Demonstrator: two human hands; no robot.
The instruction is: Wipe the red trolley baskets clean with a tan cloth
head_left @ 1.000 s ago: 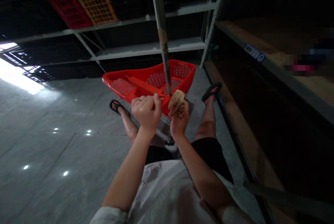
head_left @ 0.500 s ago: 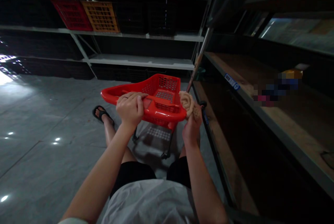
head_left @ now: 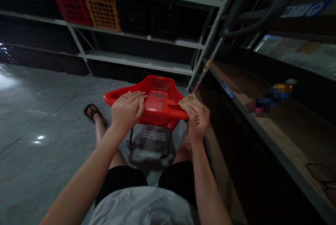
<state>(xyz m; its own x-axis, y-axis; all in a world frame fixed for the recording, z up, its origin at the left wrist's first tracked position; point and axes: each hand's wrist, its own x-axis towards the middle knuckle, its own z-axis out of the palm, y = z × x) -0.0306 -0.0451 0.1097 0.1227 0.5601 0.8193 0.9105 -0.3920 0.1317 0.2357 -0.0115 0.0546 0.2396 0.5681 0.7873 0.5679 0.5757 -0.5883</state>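
A red plastic basket cart point(head_left: 160, 111) on small wheels stands on the floor between my legs. My left hand point(head_left: 126, 110) rests on its near rim, fingers laid over the edge. My right hand point(head_left: 198, 123) is closed on a crumpled tan cloth point(head_left: 189, 102), which presses against the basket's right rim. A metal pole point(head_left: 210, 60) rises slantwise from behind the cloth toward the upper right.
A low wooden shelf point(head_left: 275, 137) with a grey metal edge runs along my right side. Metal racks at the back hold red point(head_left: 68, 6) and orange point(head_left: 103, 12) crates. The grey polished floor point(head_left: 39, 120) stretches to the left. My sandalled left foot point(head_left: 92, 112) lies beside the cart.
The view has swung right and the cart has turned level. My left hand went from a closed grip near the pole to lying on the rim. The cloth moved to the basket's right edge.
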